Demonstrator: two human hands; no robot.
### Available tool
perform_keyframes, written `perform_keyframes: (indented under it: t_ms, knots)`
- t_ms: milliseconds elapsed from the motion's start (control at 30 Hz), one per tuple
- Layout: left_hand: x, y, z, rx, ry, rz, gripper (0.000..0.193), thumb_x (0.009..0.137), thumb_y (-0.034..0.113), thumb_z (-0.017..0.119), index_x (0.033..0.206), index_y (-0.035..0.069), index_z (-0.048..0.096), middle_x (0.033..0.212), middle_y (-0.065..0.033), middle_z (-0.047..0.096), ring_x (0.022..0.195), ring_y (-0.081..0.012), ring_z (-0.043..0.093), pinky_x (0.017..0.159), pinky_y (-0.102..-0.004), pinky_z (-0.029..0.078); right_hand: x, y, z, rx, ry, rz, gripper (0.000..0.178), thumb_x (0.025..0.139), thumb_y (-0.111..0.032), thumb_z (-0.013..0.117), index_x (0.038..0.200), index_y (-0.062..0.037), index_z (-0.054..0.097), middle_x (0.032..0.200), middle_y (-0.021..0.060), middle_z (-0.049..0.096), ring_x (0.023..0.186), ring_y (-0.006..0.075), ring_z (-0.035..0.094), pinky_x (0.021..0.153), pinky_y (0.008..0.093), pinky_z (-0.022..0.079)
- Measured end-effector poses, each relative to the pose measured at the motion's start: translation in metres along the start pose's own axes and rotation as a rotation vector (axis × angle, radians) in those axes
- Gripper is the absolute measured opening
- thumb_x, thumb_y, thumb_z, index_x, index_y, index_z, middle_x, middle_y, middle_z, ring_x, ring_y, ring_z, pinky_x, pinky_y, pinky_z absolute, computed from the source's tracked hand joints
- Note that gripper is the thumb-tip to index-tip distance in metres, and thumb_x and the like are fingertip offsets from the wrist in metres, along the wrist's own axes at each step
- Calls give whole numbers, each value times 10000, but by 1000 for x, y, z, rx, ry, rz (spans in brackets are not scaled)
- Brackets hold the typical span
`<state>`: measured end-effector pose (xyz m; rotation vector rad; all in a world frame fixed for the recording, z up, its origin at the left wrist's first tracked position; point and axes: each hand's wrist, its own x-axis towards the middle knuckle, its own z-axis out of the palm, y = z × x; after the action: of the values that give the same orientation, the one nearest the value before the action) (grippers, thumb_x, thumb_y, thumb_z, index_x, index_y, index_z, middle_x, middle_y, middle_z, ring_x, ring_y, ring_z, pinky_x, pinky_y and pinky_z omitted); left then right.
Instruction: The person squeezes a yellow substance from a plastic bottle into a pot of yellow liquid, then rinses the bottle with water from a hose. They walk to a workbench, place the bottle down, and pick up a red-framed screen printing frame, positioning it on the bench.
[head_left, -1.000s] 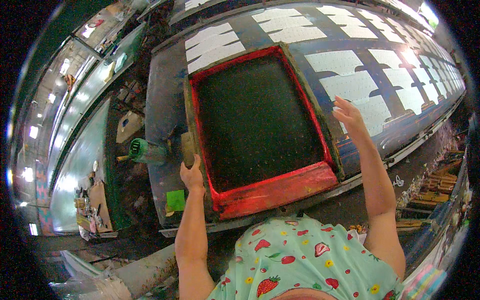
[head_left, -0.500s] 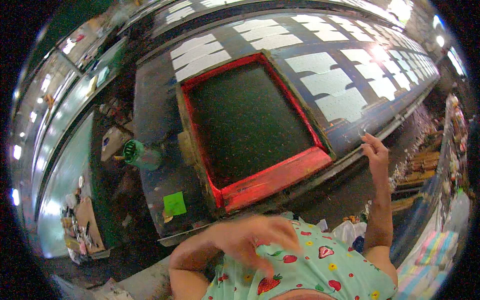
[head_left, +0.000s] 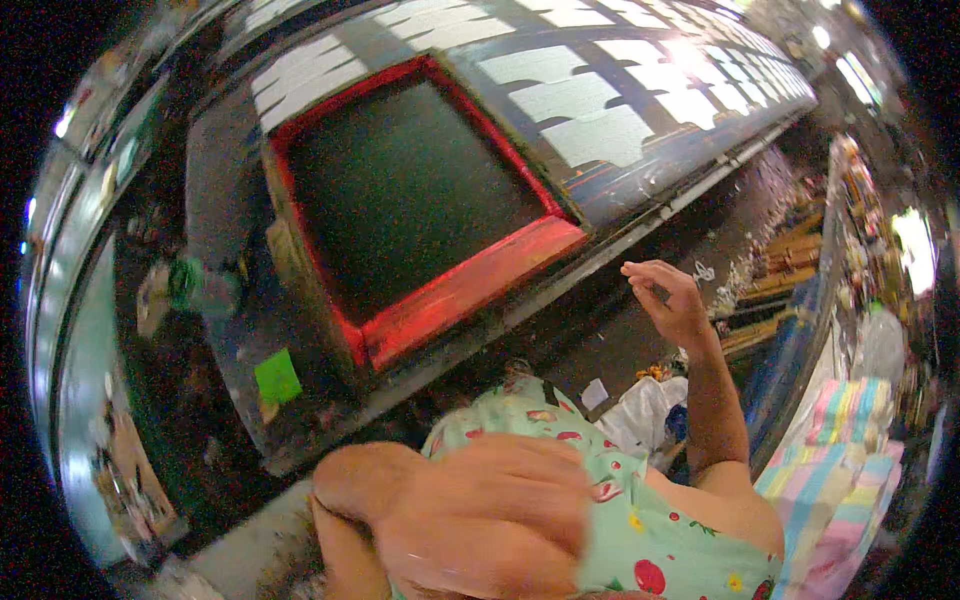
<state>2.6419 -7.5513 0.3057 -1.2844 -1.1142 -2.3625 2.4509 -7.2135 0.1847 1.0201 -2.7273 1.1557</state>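
Observation:
My left hand (head_left: 490,515) is raised close in front of my green fruit-print top (head_left: 690,540). Motion smears its fingers, and whatever it may hold is hidden. Out beyond the table's near edge, my right hand (head_left: 668,303) hangs in the air, its thumb and fingertips drawn together in a pinch. Anything between those fingertips is too small to make out. A screen-printing frame (head_left: 475,290) with a red inner border and dark mesh (head_left: 400,190) lies on the long dark table (head_left: 225,190), nearest to both hands but touched by neither.
Rows of white cut pieces (head_left: 600,130) lie along the table to the right. A green square (head_left: 278,377) sits at the near left corner, with a greenish container (head_left: 205,285) behind it. Striped cloth (head_left: 840,450) and wooden slats (head_left: 780,260) are at the right.
The view has shifted, so the table and frame sit farther up and left. My left hand has come up nearer the camera. My right hand has drawn back from the table's edge.

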Motion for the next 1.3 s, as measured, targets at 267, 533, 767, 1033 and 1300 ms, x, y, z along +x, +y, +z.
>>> perform_keyframes:
  t_ms: [267, 533, 767, 1033, 1300]
  knots:
    - [51, -79, 121, 158, 590, 218, 228, 967, 109, 743, 947, -116, 717, 766, -161, 703, 608, -284, 667, 515, -403, 471, -27, 38, 1, 153, -182, -55, 372, 894, 68, 762, 1249, -41, 777, 1142, 139, 812, 1037, 291, 785, 958, 393, 615]
    - [95, -127, 96, 21, -221, -109, 345, 1066, 304, 742, 1205, -8, 698, 784, -147, 689, 641, -248, 651, 578, -384, 489, -56, 85, 4, 225, -431, -183, 448, 896, 99, 738, 1328, -19, 746, 1197, 137, 805, 1020, 229, 771, 932, 353, 602]
    - [47, -171, 117, 728, -255, -384, 366, 910, 354, 879, 1029, 60, 697, 1131, -176, 714, 1025, -475, 685, 892, -574, 531, -31, 44, 30, 402, -416, -302, 460, 860, 37, 810, 1306, -67, 774, 1252, 138, 797, 1147, 313, 769, 1024, 420, 603]
    - [-57, -136, 113, 311, -167, -566, 584, 1095, 393, 642, 1553, 33, 606, 1647, -283, 500, 1583, -477, 401, 1270, -636, 323, -24, 36, 19, 859, -1060, -444, 499, 1152, -327, 516, 1545, -36, 619, 1651, 153, 569, 1585, 376, 443, 1319, 552, 291]
    - [-69, -83, 126, 161, -34, -238, 480, 1043, 388, 744, 1421, 92, 740, 1588, -273, 593, 1565, -652, 323, 1255, -741, 230, -48, 91, -22, 1018, -983, 177, 449, 1096, -306, 634, 1423, -16, 737, 1652, 156, 573, 1582, 322, 457, 1299, 493, 338]
